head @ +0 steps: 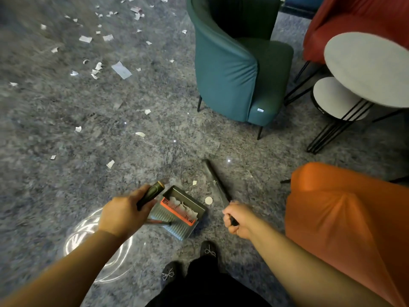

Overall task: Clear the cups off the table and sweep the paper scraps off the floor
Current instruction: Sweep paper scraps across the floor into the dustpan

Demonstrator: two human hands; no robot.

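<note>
White scraps (183, 206) in dustpan (188, 201), between both grips.

left hand (124, 212): fingers curled, gripping | right hand (238, 219): fisted, gripping

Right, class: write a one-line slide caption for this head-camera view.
Left hand holds the dustpan handle, right hand grips the broom; paper scraps litter the floor.
</note>
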